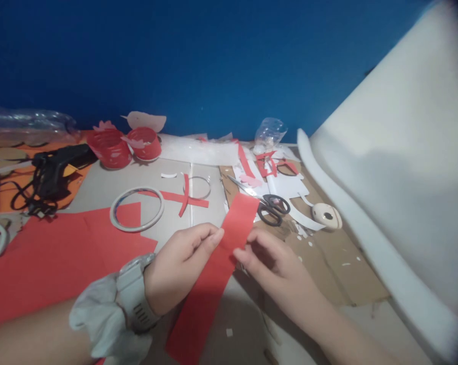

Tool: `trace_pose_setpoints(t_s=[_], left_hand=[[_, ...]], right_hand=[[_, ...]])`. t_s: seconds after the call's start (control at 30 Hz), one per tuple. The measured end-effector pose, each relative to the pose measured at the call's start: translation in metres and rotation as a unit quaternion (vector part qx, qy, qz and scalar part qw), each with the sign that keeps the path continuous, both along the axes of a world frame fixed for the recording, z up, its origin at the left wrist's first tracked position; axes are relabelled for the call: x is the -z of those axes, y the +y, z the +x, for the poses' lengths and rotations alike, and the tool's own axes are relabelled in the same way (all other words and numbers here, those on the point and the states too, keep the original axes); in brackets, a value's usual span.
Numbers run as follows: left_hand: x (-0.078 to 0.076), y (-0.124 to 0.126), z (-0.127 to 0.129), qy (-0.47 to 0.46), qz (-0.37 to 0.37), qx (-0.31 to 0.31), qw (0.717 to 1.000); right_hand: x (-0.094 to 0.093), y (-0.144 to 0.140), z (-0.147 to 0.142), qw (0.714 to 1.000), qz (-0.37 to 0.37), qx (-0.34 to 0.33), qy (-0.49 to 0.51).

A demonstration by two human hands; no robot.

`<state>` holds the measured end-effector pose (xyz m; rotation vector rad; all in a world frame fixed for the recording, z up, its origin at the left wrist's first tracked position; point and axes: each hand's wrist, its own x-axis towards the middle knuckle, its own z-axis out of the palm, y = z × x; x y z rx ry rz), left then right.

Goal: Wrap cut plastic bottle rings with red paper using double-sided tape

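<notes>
A long red paper strip (213,284) lies slanted across the table in front of me. My left hand (179,266), with a grey watch on the wrist, pinches the strip's left edge near its upper end. My right hand (278,271) holds the strip's right edge with its fingertips. Black-handled scissors (269,207) lie just beyond the strip's top end, apart from both hands.
A big red paper sheet (57,253) lies at left with a tape ring (136,209) on it. Two red cups (126,144) and a black glue gun (57,165) sit farther back. A tape roll (326,215) lies right; white foam sheet (403,167) leans at right.
</notes>
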<state>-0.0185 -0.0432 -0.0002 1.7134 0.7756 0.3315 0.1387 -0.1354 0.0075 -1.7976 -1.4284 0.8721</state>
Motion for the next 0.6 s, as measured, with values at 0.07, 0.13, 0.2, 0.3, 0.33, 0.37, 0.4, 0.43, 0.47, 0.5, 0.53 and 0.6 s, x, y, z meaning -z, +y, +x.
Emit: trace_pose_setpoints(t_s=[0.07, 0.13, 0.2, 0.3, 0.33, 0.37, 0.4, 0.43, 0.47, 0.5, 0.53, 0.6], left_hand=[[0.0009, -0.0015, 0.0003, -0.017, -0.018, -0.006, 1.0], [0.0022, -0.0025, 0.0007, -0.054, -0.036, -0.005, 0.998], [0.0037, -0.0026, 0.001, -0.101, -0.023, -0.007, 0.995], [0.0052, -0.0018, 0.0007, -0.139, 0.027, -0.019, 0.99], [0.0053, -0.0017, 0.0003, -0.146, 0.035, -0.022, 0.988], [0.0051, -0.0019, -0.0002, -0.15, 0.037, -0.024, 0.988], [0.0048, -0.0023, -0.0008, -0.152, 0.036, -0.026, 0.987], [0.0044, -0.0029, -0.0015, -0.153, 0.035, -0.027, 0.987], [0.0039, -0.0035, -0.0021, -0.153, 0.035, -0.027, 0.987], [0.0034, -0.0041, -0.0027, -0.152, 0.035, -0.027, 0.987], [0.003, -0.0045, -0.0031, -0.151, 0.034, -0.027, 0.988], [0.0026, -0.0048, -0.0035, -0.149, 0.031, -0.025, 0.988]], right_hand=[[0.0013, 0.0008, 0.001, 1.0, 0.023, -0.007, -0.015], [0.0038, 0.0006, 0.0027, 0.995, 0.082, -0.008, -0.051], [0.0062, -0.0007, 0.0047, 0.983, 0.162, -0.018, -0.085], [0.0075, -0.0036, 0.0063, 0.96, 0.253, -0.038, -0.118], [0.0074, -0.0045, 0.0062, 0.953, 0.271, -0.041, -0.131], [0.0072, -0.0053, 0.006, 0.947, 0.285, -0.045, -0.144], [0.0071, -0.006, 0.0058, 0.942, 0.293, -0.048, -0.156], [0.0072, -0.0066, 0.0057, 0.939, 0.298, -0.052, -0.164], [0.0074, -0.0071, 0.0059, 0.937, 0.302, -0.055, -0.169], [0.0078, -0.0075, 0.0062, 0.937, 0.3, -0.057, -0.17], [0.0083, -0.0079, 0.0068, 0.938, 0.298, -0.059, -0.17], [0.0094, -0.0087, 0.0082, 0.94, 0.29, -0.062, -0.168]])
